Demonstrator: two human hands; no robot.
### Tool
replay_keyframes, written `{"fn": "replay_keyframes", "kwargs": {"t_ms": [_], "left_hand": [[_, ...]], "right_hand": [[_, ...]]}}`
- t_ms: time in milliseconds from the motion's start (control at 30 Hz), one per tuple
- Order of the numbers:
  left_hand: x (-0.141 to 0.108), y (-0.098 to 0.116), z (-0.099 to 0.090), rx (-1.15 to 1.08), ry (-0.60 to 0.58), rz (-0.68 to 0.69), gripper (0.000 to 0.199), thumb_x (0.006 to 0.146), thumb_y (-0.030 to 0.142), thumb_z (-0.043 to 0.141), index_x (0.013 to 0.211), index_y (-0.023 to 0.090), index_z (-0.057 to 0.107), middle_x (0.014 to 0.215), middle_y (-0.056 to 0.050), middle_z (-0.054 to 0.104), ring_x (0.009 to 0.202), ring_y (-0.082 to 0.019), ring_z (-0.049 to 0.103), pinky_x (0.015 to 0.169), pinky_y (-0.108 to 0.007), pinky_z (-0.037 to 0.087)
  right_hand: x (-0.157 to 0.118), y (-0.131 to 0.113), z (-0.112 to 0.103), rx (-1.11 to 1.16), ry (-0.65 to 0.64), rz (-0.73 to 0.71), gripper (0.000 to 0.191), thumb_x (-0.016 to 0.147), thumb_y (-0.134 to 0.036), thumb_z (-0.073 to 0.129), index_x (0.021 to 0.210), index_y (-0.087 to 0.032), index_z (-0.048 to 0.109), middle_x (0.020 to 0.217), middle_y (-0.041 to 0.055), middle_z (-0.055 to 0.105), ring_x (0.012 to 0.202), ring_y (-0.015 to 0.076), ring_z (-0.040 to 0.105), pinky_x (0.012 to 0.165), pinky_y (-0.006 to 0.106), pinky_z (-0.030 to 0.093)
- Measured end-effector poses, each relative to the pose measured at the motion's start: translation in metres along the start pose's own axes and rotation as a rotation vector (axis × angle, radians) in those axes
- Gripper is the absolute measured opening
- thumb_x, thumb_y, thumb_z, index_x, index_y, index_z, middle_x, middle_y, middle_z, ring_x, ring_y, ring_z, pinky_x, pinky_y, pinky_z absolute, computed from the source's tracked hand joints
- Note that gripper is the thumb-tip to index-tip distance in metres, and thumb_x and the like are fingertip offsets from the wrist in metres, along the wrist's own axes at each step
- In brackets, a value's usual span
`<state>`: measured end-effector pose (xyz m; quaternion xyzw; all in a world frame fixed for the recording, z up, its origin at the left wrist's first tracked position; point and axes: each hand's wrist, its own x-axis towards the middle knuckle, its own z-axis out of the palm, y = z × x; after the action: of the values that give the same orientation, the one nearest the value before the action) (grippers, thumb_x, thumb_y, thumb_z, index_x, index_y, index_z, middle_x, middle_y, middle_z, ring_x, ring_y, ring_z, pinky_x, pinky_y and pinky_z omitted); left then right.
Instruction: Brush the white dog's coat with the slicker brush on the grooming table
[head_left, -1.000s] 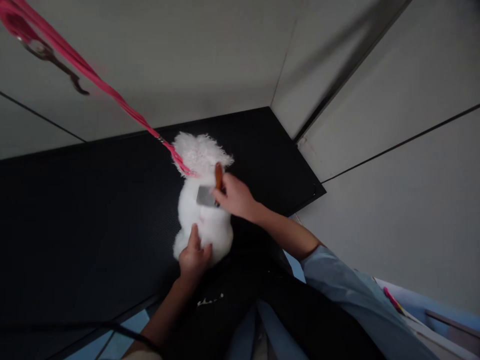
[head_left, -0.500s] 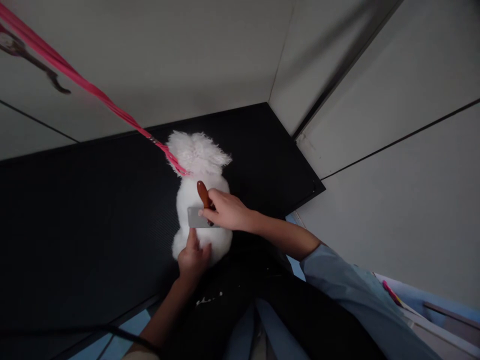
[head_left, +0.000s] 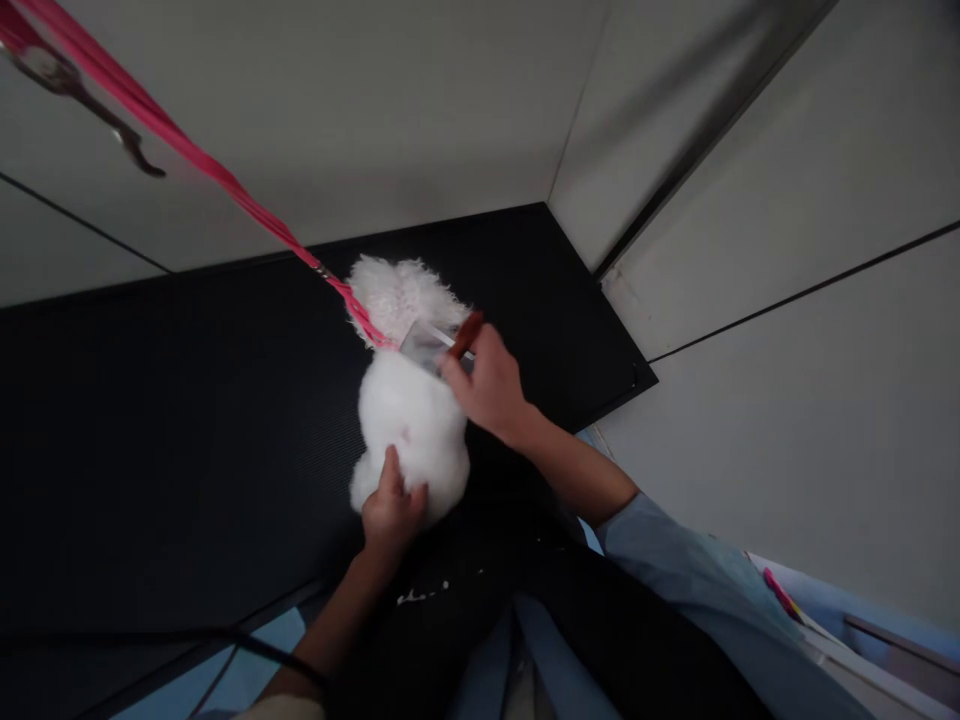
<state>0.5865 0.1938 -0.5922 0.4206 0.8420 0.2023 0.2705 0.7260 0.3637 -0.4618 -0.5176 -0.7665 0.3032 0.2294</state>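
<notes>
A small white fluffy dog (head_left: 412, 400) is on a black grooming table, seen from above, its shaggy head pointing away from me. My right hand (head_left: 487, 385) grips the brown handle of a slicker brush (head_left: 425, 348). The brush's flat grey head lies over the dog's neck and upper back, just beside the pink lead. On the dog's rear rests my left hand (head_left: 394, 510), with its index finger and thumb stretched apart against the fur. Its other fingers are hidden.
A taut pink lead (head_left: 247, 205) runs from the dog's neck to the upper left, beside a metal hook (head_left: 127, 140). The black table (head_left: 187, 420) meets pale wall panels (head_left: 450, 110) behind. A dark cord (head_left: 247, 640) crosses my left forearm.
My right hand has moved the brush forward from the middle of the dog's back to its neck, turning it. My left hand stays on the rear. The view has shifted slightly.
</notes>
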Motion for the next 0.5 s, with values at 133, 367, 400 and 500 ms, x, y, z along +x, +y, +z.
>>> {"fn": "replay_keyframes", "kwargs": {"t_ms": [133, 367, 400, 500], "left_hand": [[-0.001, 0.004, -0.002, -0.021, -0.011, -0.022, 0.079, 0.074, 0.03, 0.068, 0.148, 0.008, 0.052, 0.083, -0.006, 0.074, 0.073, -0.023, 0.071, 0.074, -0.032, 0.056], [0.001, -0.002, -0.001, -0.077, 0.021, -0.02, 0.078, 0.069, 0.03, 0.066, 0.144, 0.008, 0.056, 0.078, -0.005, 0.072, 0.068, -0.023, 0.069, 0.073, -0.034, 0.056], [0.001, -0.003, -0.001, -0.082, 0.029, -0.009, 0.078, 0.069, 0.03, 0.065, 0.144, 0.008, 0.056, 0.074, -0.003, 0.07, 0.065, -0.022, 0.068, 0.071, -0.033, 0.055], [0.003, -0.008, -0.002, -0.093, 0.016, 0.017, 0.081, 0.07, 0.032, 0.063, 0.146, 0.009, 0.054, 0.069, -0.001, 0.068, 0.061, -0.021, 0.065, 0.067, -0.031, 0.054]], "right_hand": [[0.0, -0.005, 0.0, -0.038, -0.276, -0.011, 0.022, 0.091, -0.04, 0.06, 0.1, -0.02, 0.054, 0.099, 0.0057, 0.063, 0.091, 0.0211, 0.064, 0.079, 0.034, 0.05], [-0.001, 0.001, 0.007, 0.05, -0.278, -0.037, 0.023, 0.089, -0.04, 0.063, 0.096, -0.021, 0.053, 0.097, 0.0051, 0.064, 0.089, 0.0206, 0.064, 0.078, 0.033, 0.05], [-0.001, 0.005, 0.007, 0.094, -0.284, -0.017, 0.022, 0.089, -0.04, 0.063, 0.094, -0.021, 0.052, 0.093, 0.0039, 0.064, 0.085, 0.0193, 0.064, 0.076, 0.032, 0.05], [0.0, 0.017, 0.007, 0.185, 0.009, 0.116, 0.017, 0.093, -0.036, 0.055, 0.099, -0.02, 0.052, 0.093, 0.0044, 0.064, 0.085, 0.0178, 0.064, 0.079, 0.032, 0.051]]}}
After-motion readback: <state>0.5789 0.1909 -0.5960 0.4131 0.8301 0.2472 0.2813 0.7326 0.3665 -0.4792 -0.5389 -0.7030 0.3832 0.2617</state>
